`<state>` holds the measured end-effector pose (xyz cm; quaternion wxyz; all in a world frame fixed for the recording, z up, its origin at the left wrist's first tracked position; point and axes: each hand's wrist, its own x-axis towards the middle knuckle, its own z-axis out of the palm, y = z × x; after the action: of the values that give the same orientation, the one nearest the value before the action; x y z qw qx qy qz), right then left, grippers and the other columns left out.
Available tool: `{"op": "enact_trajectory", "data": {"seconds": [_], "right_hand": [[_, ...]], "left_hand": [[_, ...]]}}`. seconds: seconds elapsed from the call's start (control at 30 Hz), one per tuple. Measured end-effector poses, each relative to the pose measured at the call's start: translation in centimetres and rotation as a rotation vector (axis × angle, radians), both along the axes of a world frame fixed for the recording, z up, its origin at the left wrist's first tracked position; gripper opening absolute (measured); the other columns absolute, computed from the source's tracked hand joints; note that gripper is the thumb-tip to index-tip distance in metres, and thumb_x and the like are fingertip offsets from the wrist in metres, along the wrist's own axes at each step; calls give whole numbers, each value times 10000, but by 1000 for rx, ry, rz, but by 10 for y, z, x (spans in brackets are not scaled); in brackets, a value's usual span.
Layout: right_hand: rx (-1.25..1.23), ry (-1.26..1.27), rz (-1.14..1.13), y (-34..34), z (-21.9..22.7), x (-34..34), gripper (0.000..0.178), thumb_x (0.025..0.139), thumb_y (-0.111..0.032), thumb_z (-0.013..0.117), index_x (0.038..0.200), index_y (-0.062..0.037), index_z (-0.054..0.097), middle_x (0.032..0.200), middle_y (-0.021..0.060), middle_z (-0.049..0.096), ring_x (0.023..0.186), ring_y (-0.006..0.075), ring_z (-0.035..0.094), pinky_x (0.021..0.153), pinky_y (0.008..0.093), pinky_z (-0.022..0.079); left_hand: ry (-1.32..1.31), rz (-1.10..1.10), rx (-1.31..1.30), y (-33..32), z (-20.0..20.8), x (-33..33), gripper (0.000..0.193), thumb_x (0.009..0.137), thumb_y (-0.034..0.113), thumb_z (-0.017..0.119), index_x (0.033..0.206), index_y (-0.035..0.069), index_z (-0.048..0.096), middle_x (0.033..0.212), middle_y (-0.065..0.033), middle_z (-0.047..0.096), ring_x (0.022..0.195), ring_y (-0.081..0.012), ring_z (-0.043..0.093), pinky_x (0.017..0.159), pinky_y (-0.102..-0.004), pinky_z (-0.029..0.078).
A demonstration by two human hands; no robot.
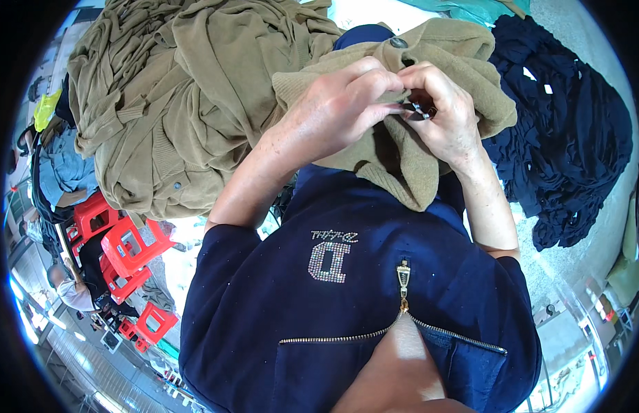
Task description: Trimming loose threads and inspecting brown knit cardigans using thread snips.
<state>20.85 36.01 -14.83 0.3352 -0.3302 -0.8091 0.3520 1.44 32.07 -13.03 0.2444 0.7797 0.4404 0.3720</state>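
A tan knitted cardigan (464, 55) lies bunched over my lap, with a dark round button (398, 43) on its edge. My left hand (350, 103) is closed in a pinch on the cardigan's fabric, just below that button. Close beside it, fingertips nearly meeting, my right hand (443, 110) curls around a small shiny metal tool (421, 110). Much of the tool is hidden by the fingers, so its exact kind does not show. A ribbed corner of the cardigan hangs down below both hands.
A large heap of similar tan knitwear (216, 89) rises at the left. Dark navy garments (560, 131) are piled at the right. Red plastic stools (130, 248) stand on the left, and another person (75, 292) is beyond them.
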Motion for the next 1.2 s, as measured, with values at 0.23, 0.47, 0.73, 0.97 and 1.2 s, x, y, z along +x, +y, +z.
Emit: {"op": "enact_trajectory", "data": {"seconds": [0.23,0.47,0.73,0.97,1.2], "right_hand": [[96,99,-70,0,-8,0,243,748,-29,743,867,-46,531,873,62,620,719,200,636,605,301,500],[-95,67,-222,9,-19,7,190,758,2,704,885,-32,567,854,61,610,747,164,627,667,287,505],[-98,-329,-380,1,-19,19,448,781,-106,641,1205,-91,498,1074,151,634,992,349,646,848,431,522],[-584,449,-399,31,-56,120,193,809,84,607,908,-75,558,932,-27,557,831,53,526,772,209,431],[209,-152,-545,12,-54,96,223,721,112,603,887,-38,603,899,86,588,829,233,622,714,304,507]], "left_hand": [[89,50,-71,10,-10,0,226,803,127,747,955,12,626,844,-109,625,781,-237,648,662,-321,512],[253,70,339,35,-30,7,183,762,110,740,862,41,604,786,-74,582,672,-249,618,578,-344,501],[329,381,526,127,-58,29,162,866,165,621,813,65,506,725,-122,493,685,-301,591,549,-403,476],[179,177,-27,114,-48,12,233,904,262,620,1000,50,613,913,-214,628,871,-357,639,743,-427,509],[-127,374,-251,80,-73,-41,196,858,117,683,1033,31,663,1016,-55,653,930,-180,626,834,-303,482]]}}
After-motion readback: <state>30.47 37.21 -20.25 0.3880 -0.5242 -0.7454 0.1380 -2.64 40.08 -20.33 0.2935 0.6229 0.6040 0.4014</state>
